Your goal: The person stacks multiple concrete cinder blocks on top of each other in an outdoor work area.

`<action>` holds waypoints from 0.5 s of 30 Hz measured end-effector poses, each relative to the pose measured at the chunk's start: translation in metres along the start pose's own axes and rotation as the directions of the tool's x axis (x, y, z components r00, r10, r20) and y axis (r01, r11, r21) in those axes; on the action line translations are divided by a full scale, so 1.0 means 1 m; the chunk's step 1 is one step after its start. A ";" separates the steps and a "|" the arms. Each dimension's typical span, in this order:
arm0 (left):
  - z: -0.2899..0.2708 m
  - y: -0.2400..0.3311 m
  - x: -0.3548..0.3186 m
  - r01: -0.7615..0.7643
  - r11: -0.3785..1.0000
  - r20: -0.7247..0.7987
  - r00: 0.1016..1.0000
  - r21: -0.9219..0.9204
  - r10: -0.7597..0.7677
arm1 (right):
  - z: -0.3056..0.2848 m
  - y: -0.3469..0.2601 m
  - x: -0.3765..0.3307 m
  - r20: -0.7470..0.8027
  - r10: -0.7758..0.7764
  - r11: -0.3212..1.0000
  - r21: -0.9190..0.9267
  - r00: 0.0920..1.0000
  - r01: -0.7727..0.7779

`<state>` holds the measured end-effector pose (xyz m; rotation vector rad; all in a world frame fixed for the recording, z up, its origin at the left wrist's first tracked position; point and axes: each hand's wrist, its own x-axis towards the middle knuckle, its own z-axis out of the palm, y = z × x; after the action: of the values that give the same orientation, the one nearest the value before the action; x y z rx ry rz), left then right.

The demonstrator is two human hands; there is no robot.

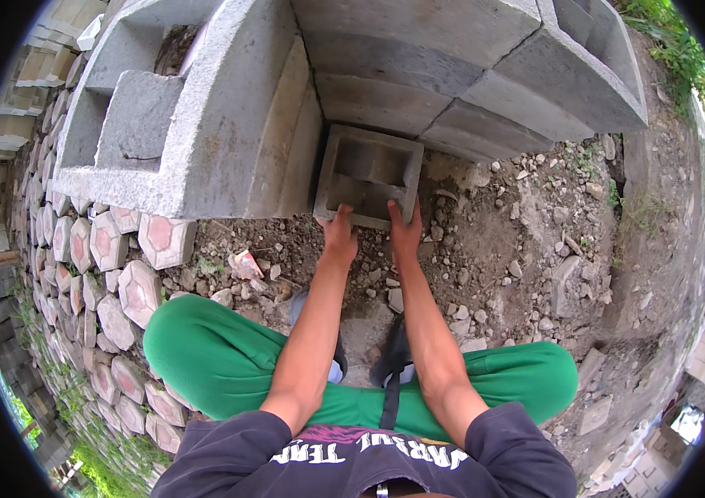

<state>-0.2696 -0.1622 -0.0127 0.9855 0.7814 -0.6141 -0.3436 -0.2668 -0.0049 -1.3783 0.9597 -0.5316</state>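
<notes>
A grey hollow concrete block (370, 219) with two cavities sits low in the inside corner of stacked blocks. My left hand (338, 235) grips its near left corner, the thumb over the near edge. On the near right corner my right hand (405, 236) holds it the same way, fingers mostly hidden behind the block. The block's underside is hidden, so I cannot tell whether it rests on the ground. Close beside it on the left rises a stack of hollow blocks (228, 124). Behind it stands a wall of stacked blocks (419, 50), reaching out to the right.
Rubble and loose soil (494, 249) cover the ground around my feet. Many hexagonal paving stones (141, 290) are piled on the left. A crumpled wrapper (245, 266) lies near my left forearm. Green plants (676, 33) grow at the far right.
</notes>
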 end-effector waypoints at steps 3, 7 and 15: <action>-0.001 0.001 -0.003 -0.021 0.997 0.062 0.998 0.076 0.017 | -0.001 0.000 0.000 0.018 0.031 0.999 -0.029 0.999 -0.031; 0.011 0.007 -0.015 -0.014 0.986 -0.022 1.000 0.165 0.018 | -0.005 0.000 0.001 0.055 0.082 0.995 0.052 0.995 -0.085; 0.012 0.004 -0.005 0.007 0.988 -0.038 0.999 0.155 -0.001 | -0.007 0.011 0.010 0.163 0.091 0.976 0.183 0.982 -0.121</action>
<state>-0.2658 -0.1709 -0.0031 1.1414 0.7780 -0.6688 -0.3462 -0.2765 -0.0172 -1.1701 0.8293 -0.4193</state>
